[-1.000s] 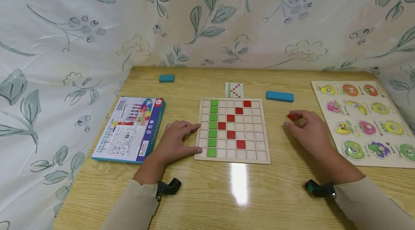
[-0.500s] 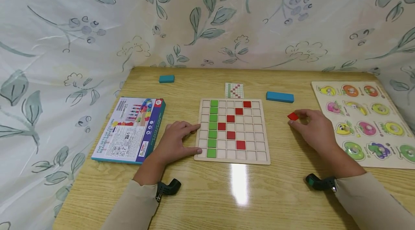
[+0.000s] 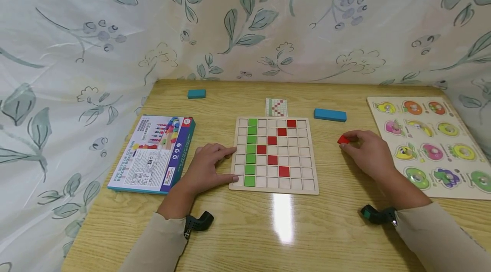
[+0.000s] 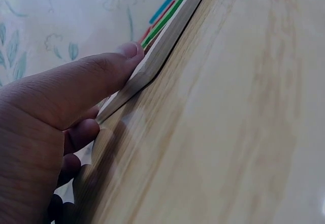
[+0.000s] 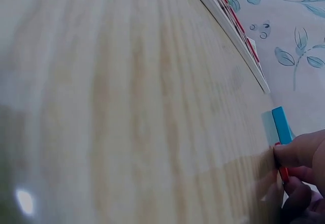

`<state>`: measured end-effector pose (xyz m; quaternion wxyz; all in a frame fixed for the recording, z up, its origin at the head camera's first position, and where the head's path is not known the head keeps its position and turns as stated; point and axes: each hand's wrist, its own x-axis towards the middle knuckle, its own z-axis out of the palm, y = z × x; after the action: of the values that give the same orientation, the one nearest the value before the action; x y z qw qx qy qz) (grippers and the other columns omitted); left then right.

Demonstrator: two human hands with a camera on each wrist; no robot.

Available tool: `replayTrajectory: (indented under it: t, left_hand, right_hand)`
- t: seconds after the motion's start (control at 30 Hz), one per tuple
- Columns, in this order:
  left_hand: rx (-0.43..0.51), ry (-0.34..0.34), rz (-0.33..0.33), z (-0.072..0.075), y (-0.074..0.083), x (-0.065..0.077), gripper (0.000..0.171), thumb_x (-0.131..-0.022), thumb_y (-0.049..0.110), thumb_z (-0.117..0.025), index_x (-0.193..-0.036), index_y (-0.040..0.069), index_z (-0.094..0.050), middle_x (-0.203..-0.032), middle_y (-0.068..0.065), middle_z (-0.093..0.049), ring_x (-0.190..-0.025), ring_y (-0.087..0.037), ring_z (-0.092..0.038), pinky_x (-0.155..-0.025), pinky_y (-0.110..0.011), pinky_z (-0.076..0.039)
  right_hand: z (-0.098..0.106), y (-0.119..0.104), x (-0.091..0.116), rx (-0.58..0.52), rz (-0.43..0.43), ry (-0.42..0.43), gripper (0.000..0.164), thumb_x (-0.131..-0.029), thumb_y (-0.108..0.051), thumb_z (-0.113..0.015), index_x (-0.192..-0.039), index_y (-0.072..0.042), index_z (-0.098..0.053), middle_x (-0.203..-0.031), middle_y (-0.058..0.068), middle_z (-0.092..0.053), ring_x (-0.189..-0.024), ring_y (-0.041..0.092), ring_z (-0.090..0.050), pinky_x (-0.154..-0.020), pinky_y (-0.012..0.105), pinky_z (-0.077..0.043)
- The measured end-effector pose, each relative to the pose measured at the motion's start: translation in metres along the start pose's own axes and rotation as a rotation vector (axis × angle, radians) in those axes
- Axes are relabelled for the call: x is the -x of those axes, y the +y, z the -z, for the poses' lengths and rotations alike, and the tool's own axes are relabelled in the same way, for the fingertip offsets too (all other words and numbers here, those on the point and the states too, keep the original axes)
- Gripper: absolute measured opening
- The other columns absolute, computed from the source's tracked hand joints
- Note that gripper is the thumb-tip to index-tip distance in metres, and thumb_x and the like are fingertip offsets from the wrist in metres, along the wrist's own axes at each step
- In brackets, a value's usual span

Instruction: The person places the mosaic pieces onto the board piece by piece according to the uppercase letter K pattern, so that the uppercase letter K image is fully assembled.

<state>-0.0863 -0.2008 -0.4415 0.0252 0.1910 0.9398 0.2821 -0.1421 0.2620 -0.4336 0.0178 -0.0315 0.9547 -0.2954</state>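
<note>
A square wooden grid board [image 3: 297, 163] lies mid-table, with green tiles [image 3: 251, 149] down its second column and red tiles [image 3: 272, 140] in a bent diagonal. My left hand [image 3: 209, 165] rests at the board's left side, thumb on the near corner and index fingertip at the edge higher up. In the left wrist view that thumb [image 4: 96, 76] presses the board's rim, the other fingers lower beside it. To the right of the board, my right hand [image 3: 368, 152] pinches a red square tile [image 3: 343, 140] between thumb and fingers, close over the table.
A small pattern card [image 3: 276, 108] lies at the board's far edge. Two blue blocks [image 3: 330, 115] lie at the back, one left, one right. A boxed bead set [image 3: 149, 152] is at left, a fruit puzzle board [image 3: 418, 135] at right. A patterned cloth hangs behind.
My right hand turned the red tile, showing its face at half a second ago, then tilted it again and shifted slightly left. My left hand and the board stay put.
</note>
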Motion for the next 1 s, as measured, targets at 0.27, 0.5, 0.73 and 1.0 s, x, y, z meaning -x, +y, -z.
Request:
replayTrajectory:
  t: [0.27,0.5,0.73,1.0]
  left_hand:
    - [-0.002,0.000,0.005,-0.001,0.000,0.000,0.083,-0.080,0.054,-0.092,-0.151,0.023,-0.065,-0.117,0.005,-0.065,-0.114,-0.019,-0.056,-0.096,-0.045,-0.035]
    - [-0.002,-0.004,0.011,-0.001,-0.001,0.000,0.083,-0.080,0.055,-0.092,-0.151,0.022,-0.065,-0.117,0.006,-0.065,-0.113,-0.019,-0.055,-0.096,-0.044,-0.035]
    - [-0.003,-0.004,0.010,0.000,0.000,0.000,0.083,-0.080,0.055,-0.092,-0.151,0.023,-0.065,-0.116,0.006,-0.065,-0.113,-0.019,-0.055,-0.095,-0.044,-0.035]
    - [0.016,-0.001,0.000,0.000,-0.001,0.000,0.083,-0.079,0.052,-0.093,-0.151,0.020,-0.065,-0.116,0.006,-0.065,-0.111,-0.019,-0.056,-0.096,-0.045,-0.035]
  right_hand:
    - [-0.002,-0.007,0.011,-0.005,0.065,-0.035,0.035,-0.100,-0.024,-0.077,-0.127,-0.002,-0.073,-0.126,0.023,-0.066,-0.103,0.036,-0.059,-0.082,0.047,-0.045]
    - [-0.009,-0.026,0.030,-0.100,0.198,-0.039,0.030,-0.097,-0.021,-0.082,-0.124,-0.009,-0.076,-0.110,0.007,-0.068,-0.078,0.019,-0.051,-0.065,0.029,-0.043]
    - [-0.025,-0.053,0.051,-0.188,0.409,-0.156,0.030,-0.091,-0.013,-0.087,-0.117,-0.022,-0.077,-0.105,-0.010,-0.064,-0.068,0.007,-0.048,-0.060,0.025,-0.042]
    - [-0.038,-0.066,0.061,-0.177,0.455,-0.279,0.032,-0.087,-0.012,-0.090,-0.113,-0.026,-0.078,-0.104,-0.013,-0.064,-0.072,0.006,-0.053,-0.065,0.024,-0.047]
